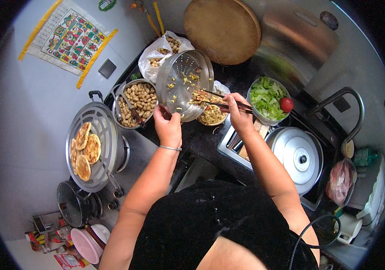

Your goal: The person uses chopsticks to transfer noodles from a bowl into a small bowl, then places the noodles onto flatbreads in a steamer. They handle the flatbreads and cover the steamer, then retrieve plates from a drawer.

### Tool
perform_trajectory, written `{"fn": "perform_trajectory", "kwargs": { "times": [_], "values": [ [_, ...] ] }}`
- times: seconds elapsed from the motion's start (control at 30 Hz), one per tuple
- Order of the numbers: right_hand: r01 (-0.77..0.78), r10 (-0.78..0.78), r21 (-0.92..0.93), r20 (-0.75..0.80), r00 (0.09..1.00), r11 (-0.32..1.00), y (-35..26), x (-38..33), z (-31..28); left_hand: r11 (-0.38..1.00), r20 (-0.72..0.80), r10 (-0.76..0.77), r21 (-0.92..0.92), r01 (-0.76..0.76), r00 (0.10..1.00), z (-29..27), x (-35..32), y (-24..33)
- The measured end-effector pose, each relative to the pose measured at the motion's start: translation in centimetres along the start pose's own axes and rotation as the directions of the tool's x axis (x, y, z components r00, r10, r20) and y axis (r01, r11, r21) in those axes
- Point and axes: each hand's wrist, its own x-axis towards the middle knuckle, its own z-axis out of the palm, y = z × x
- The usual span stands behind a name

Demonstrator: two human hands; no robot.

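Note:
My left hand (168,126) grips the near rim of a perforated metal colander (170,74), which is tilted toward the right. Scattered yellowish bits cling to its inside. In my right hand (238,112) is a pair of dark chopsticks (245,107), its tips at a clump of mixed yellowish shreds (199,97) by the colander's right edge. Below the tips stands a bowl heaped with similar shredded food (212,117); the colander and chopsticks partly cover it. The food's exact kind is unclear.
Left of the colander stand a pot of peanuts (140,99) and a plastic bag of peanuts (149,63). Browned flatbreads (92,148) lie on a slotted rack farther left. At right are a bowl of lettuce (266,96) with a tomato (286,105) and a lidded pot (291,153).

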Motion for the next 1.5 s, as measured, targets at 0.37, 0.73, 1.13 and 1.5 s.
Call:
{"fn": "perform_trajectory", "kwargs": {
  "times": [0.37,0.73,1.13,1.5],
  "values": [
    [0.005,-0.008,-0.019,-0.150,0.989,1.000,0.1,-0.9,-0.7,0.995,-0.083,-0.096,-0.006,0.095,0.992,0.7,0.2,0.6],
    [-0.071,0.068,-0.006,-0.207,0.976,0.997,2.6,-1.1,-2.2,0.997,-0.128,-0.074,-0.033,0.070,0.989,-0.2,1.0,0.5],
    [-0.126,0.126,0.013,-0.119,0.985,0.992,-1.8,-0.3,-2.0,0.996,-0.129,-0.087,0.011,0.089,0.988,-0.5,0.4,1.7],
    [-0.045,0.075,0.391,-0.063,0.995,0.920,-4.1,2.5,1.4,0.981,0.006,-0.178,-0.071,0.178,0.984,1.4,-1.2,2.7]
  ]
}}
